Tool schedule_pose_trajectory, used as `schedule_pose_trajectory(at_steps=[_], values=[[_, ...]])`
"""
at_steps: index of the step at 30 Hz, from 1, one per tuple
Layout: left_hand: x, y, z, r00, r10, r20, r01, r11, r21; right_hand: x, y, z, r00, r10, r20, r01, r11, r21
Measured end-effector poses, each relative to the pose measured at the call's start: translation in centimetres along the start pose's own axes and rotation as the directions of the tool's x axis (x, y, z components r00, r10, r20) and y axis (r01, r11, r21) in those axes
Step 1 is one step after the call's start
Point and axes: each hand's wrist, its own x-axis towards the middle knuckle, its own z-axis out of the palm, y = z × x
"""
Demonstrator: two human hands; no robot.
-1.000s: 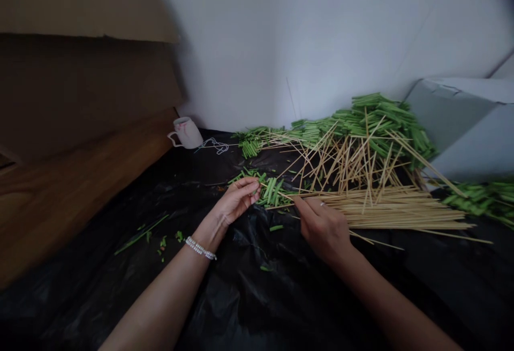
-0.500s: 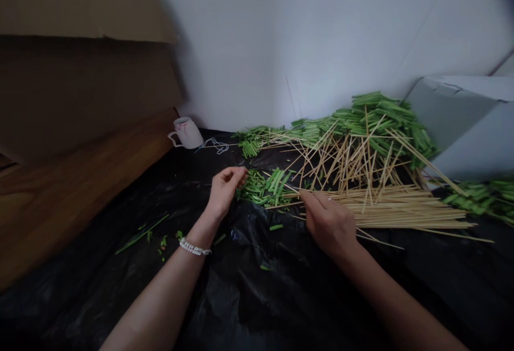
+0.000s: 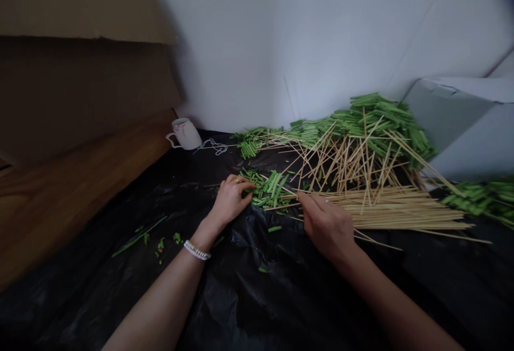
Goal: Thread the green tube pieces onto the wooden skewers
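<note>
My left hand rests on the black plastic sheet, its fingers curled down into a small heap of cut green stems; whether they grip any is hidden. My right hand pinches one thin bamboo skewer that points left toward that heap. Just right of this hand lies a flat bundle of bamboo skewers. Behind it, loose skewers lie crisscrossed over a big pile of green stem pieces.
A white mug and a bit of string sit by the white wall. Brown cardboard and a wooden surface border the left. A pale box stands right, more green stems below it. Green scraps dot the sheet.
My left hand lifted away to the left of the green heap, then came back down onto it. My right hand has stayed on the skewer with only a slight shift.
</note>
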Motion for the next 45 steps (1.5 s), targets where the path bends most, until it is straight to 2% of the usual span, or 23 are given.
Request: schedule_pose_trajectory(at_steps=[4, 7, 10, 12, 14, 16, 19, 21, 23, 33, 45], values=[[-0.1, 0.3, 0.0, 0.997, 0.035, -0.067, -0.036, 0.999, -0.004, 0.0, -0.1, 0.0, 1.0, 0.005, 0.023, -0.005, 1.0, 0.0], [0.0, 0.6, -0.2, 0.98, 0.005, -0.199, -0.033, 0.99, -0.137, 0.0, -0.1, 0.0, 1.0, 0.008, 0.015, -0.008, 1.0, 0.006], [0.3, 1.0, -0.6, 0.929, -0.155, -0.335, 0.01, 0.918, -0.396, 0.0, -0.1, 0.0, 1.0, 0.009, 0.011, -0.009, 1.0, 0.01], [0.6, 1.2, -0.7, 0.888, -0.291, -0.355, 0.03, 0.809, -0.587, 0.0, -0.2, 0.0, 1.0, -0.004, 0.008, 0.004, 1.0, 0.019], [0.7, 1.4, -0.6, 0.871, -0.399, -0.287, 0.053, 0.656, -0.753, -0.1, -0.2, 0.0, 1.0, -0.03, 0.009, 0.03, 0.999, 0.033], [0.8, 1.6, -0.4, 0.868, -0.474, -0.148, 0.108, 0.471, -0.876, -0.1, -0.4, 0.0, 0.999, -0.049, 0.009, 0.049, 0.998, 0.044], [0.8, 1.9, 0.0, 0.847, -0.528, 0.065, 0.204, 0.209, -0.956, -0.1, -0.5, 0.0, 0.998, -0.063, 0.009, 0.062, 0.997, 0.052], [0.8, 2.0, 0.2, 0.832, -0.535, 0.147, 0.227, 0.086, -0.97, -0.1, -0.6, 0.0, 0.998, -0.06, 0.009, 0.059, 0.997, 0.053], [0.7, 2.2, 0.3, 0.829, -0.523, 0.199, 0.238, 0.007, -0.971, -0.1, -0.6, 0.0, 0.999, -0.051, 0.008, 0.051, 0.997, 0.054], [0.8, 2.2, 0.2, 0.822, -0.475, 0.314, 0.229, -0.228, -0.946, -0.1, -0.6, 0.0, 0.999, -0.052, 0.006, 0.052, 0.997, 0.054], [0.8, 2.3, 0.0, 0.81, -0.474, 0.345, 0.234, -0.278, -0.932, -0.2, -0.6, 0.0, 0.998, -0.056, 0.027, 0.054, 0.997, 0.049]])
